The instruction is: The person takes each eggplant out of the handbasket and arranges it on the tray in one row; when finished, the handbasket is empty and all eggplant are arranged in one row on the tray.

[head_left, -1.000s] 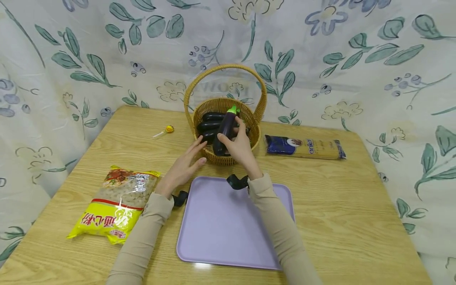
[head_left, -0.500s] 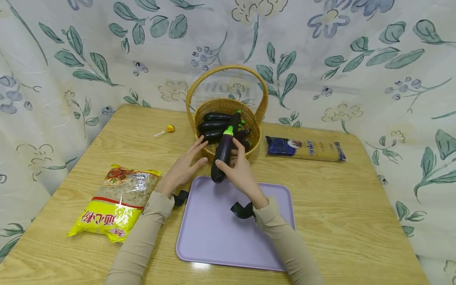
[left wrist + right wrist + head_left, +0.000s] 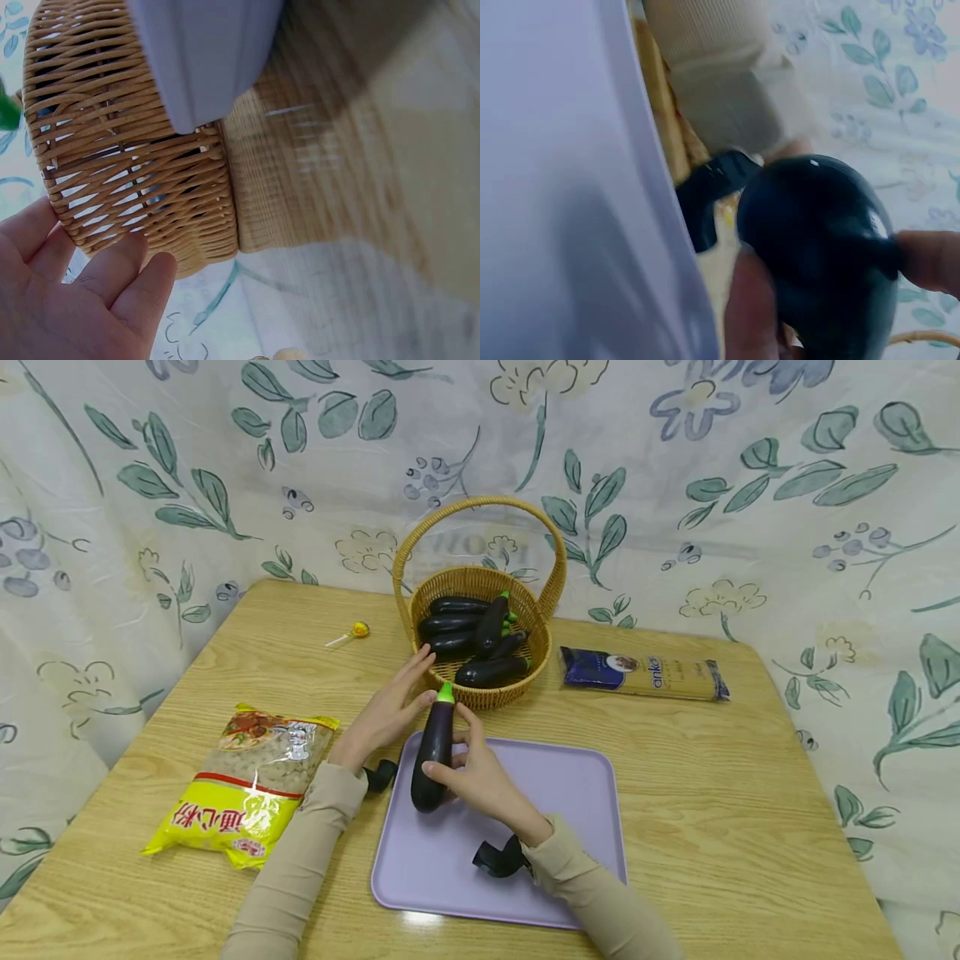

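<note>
My right hand [image 3: 480, 777] pinches a dark eggplant [image 3: 433, 756] with a green cap between thumb and fingers, over the left part of the lilac tray [image 3: 525, 877]. In the right wrist view the eggplant's rounded end [image 3: 817, 247] fills the space between thumb and fingers. My left hand [image 3: 386, 718] lies with straight fingers at the front left rim of the wicker basket [image 3: 487, 697]. The left wrist view shows the fingertips of that hand [image 3: 82, 300] against the basket's woven wall [image 3: 142, 172]. Several eggplants [image 3: 491, 672] lie inside the basket.
A yellow bag of pasta [image 3: 240, 793] lies left of the tray, beside my left forearm. A lollipop [image 3: 360, 629] is left of the basket, and a long pack of spaghetti [image 3: 645, 674] lies to its right. A floral curtain [image 3: 480, 460] hangs behind the table.
My right hand has lifted the eggplant out of the basket and brought it toward me and left, over the tray. The left hand has stayed at the basket's rim.
</note>
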{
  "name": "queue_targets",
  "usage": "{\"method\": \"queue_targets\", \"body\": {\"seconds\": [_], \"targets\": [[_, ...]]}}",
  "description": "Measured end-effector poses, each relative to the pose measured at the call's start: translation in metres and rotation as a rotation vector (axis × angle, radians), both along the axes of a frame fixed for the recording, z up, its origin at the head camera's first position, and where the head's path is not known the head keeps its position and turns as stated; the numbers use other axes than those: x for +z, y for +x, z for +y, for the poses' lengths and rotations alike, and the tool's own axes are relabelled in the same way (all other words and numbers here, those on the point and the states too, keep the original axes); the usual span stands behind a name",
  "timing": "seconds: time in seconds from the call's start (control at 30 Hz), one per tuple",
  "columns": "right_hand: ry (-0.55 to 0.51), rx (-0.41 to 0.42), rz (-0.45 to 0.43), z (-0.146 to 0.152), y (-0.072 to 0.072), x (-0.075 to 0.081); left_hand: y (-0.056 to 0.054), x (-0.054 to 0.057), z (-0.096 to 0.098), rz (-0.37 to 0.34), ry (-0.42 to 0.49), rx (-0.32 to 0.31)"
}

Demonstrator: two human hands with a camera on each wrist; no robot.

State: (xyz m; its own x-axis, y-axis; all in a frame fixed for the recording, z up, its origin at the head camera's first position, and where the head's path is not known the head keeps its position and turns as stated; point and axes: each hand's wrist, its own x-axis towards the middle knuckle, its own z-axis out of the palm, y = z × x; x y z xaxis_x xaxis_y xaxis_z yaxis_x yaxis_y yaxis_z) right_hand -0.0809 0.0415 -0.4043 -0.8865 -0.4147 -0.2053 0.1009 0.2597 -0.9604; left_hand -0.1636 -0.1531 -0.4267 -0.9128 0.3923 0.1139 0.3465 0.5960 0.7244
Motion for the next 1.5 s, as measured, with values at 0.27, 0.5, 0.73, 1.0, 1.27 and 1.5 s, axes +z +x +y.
{"method": "queue_targets", "body": {"seconds": [0.27, 0.5, 0.73, 1.0, 1.27, 1.5], "targets": [[0.038, 0.088, -0.099, -0.011, 0.009, -0.015, 0.000, -0.001, -0.001, 0.010, 0.009, -0.018], [0.057, 0.116, -0.085, -0.018, 0.014, -0.017, 0.000, 0.000, -0.001, 0.021, 0.012, -0.024], [0.083, 0.120, -0.077, -0.020, 0.015, -0.019, 0.001, 0.000, -0.001, 0.020, 0.006, -0.024], [0.179, 0.179, -0.050, -0.018, 0.013, -0.021, 0.000, -0.001, -0.001, 0.033, 0.009, -0.022], [0.162, 0.179, -0.071, -0.020, 0.012, -0.020, -0.002, -0.001, -0.001, 0.034, 0.013, -0.023], [0.182, 0.164, -0.058, -0.016, 0.009, -0.019, -0.001, -0.001, -0.001, 0.027, 0.014, -0.027]]}}
